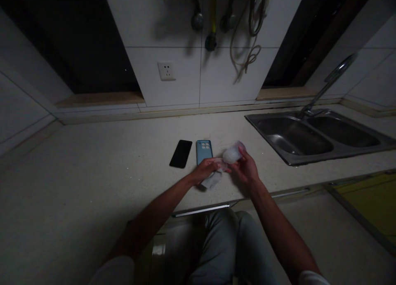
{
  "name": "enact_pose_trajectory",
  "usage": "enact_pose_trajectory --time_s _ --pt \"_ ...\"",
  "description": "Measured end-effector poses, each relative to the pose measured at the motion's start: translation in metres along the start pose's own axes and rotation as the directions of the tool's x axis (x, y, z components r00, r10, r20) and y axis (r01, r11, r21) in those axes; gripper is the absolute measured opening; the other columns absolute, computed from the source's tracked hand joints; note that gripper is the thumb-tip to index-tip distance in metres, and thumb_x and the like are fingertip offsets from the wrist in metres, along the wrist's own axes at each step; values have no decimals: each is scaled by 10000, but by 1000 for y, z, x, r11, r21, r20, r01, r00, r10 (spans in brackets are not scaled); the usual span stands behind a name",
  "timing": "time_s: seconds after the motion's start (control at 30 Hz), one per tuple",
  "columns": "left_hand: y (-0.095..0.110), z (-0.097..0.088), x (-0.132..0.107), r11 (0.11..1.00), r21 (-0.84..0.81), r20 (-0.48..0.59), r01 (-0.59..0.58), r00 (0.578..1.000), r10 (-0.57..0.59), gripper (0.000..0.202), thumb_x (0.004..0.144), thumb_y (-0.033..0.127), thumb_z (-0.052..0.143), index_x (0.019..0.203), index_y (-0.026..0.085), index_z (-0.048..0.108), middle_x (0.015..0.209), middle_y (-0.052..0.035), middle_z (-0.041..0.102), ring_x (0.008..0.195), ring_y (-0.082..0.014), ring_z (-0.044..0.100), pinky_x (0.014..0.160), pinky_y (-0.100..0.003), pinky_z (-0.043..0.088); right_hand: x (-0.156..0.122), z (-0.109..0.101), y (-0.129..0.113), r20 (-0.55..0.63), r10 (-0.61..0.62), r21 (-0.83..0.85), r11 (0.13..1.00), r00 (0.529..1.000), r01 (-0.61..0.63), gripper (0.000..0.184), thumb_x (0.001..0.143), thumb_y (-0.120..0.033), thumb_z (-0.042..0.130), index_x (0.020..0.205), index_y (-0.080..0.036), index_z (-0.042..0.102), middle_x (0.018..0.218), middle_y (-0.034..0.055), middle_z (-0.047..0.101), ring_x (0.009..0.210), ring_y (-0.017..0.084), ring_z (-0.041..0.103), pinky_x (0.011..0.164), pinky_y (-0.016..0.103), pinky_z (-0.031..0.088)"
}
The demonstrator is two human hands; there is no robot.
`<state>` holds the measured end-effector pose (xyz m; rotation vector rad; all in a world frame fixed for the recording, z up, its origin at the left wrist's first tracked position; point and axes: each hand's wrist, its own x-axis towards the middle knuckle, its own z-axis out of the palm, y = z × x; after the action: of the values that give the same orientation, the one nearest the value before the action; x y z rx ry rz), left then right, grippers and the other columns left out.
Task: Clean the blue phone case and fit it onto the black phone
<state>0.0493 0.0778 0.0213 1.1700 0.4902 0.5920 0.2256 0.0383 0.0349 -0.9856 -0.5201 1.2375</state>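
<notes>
Both hands are close together above the counter. My left hand (204, 170) is closed, pinching a small translucent wrapper (212, 181) whose pale lower part hangs below the fingers. My right hand (246, 168) is closed around the edge of a whitish, soft-looking bundle (231, 154), partly see-through at its upper end. Blur and dim light hide exactly what this bundle is. Just behind my left hand, a blue phone case (203, 151) lies on the counter, its lower end covered by the hand. Left of it lies a black phone (181, 154), screen dark.
A steel double sink (289, 159) with a tall faucet (328, 85) is set into the counter (102, 161) on the right. A wall socket (166, 71) sits above the back edge. Pipes and a looped cable (247, 62) hang on the tiled wall.
</notes>
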Motion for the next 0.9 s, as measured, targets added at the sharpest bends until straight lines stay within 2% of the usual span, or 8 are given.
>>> enact_pose_trajectory --time_s 0.13,0.2,0.33,0.4,0.47,0.63,0.77,0.9 --pt "2 4 2 995 -98 -36 -36 999 33 660 636 698 800 929 111 726 848 -106 749 722 -168 646 687 -258 455 3 -6 4 -13 -33 76 997 999 34 402 692 -516 836 887 -218 647 710 -17 680 536 149 623 446 250 564" --pt "3 4 4 979 -195 -118 -58 992 35 599 634 635 841 919 121 726 862 -90 746 783 -165 665 756 -256 474 2 -4 5 -46 -79 138 987 996 85 400 684 -475 848 918 -211 659 778 -12 710 598 149 658 462 229 568" --pt "4 -3 6 937 -348 -207 -41 978 -34 443 622 286 891 1004 148 712 971 -87 753 836 -172 684 822 -287 496 2 -2 -2 -158 -173 251 945 972 209 385 668 -382 861 956 -217 666 826 -27 728 678 142 689 551 224 595" --pt "4 -6 6 922 -386 -201 -23 978 -60 538 586 93 825 1099 164 678 1081 -108 748 924 -206 698 883 -339 502 3 -3 -9 -205 -238 267 920 949 288 386 667 -371 859 964 -219 663 853 -25 734 715 146 701 613 247 609" --pt "3 -9 7 911 -411 -216 -30 974 -65 652 569 -7 748 1183 174 627 1201 -140 719 1038 -246 691 932 -388 495 2 -5 -16 -224 -321 242 896 920 372 384 667 -363 861 959 -215 659 861 -25 731 737 142 701 662 259 607" --pt "2 -12 10 883 -468 -249 -47 965 -80 588 609 -30 680 1162 146 587 1345 -218 635 1124 -293 670 882 -390 515 -11 0 -26 -183 -479 118 856 858 503 402 667 -335 866 999 -220 671 956 11 740 917 186 710 792 345 590" --pt "2 -10 10 864 -502 -221 -42 972 -81 581 616 -35 640 1159 163 586 1359 -177 629 1073 -273 678 872 -439 538 -16 10 -19 -122 -465 82 875 877 476 405 668 -336 864 1011 -224 680 995 36 746 985 205 700 874 403 571" --pt "1 -8 9 853 -521 -222 -30 970 -101 556 595 -15 586 1123 158 614 1153 -123 704 1005 -263 681 884 -480 538 -9 15 -4 -106 -395 23 916 912 400 357 658 -347 873 941 -201 712 936 28 761 866 186 710 824 363 582"
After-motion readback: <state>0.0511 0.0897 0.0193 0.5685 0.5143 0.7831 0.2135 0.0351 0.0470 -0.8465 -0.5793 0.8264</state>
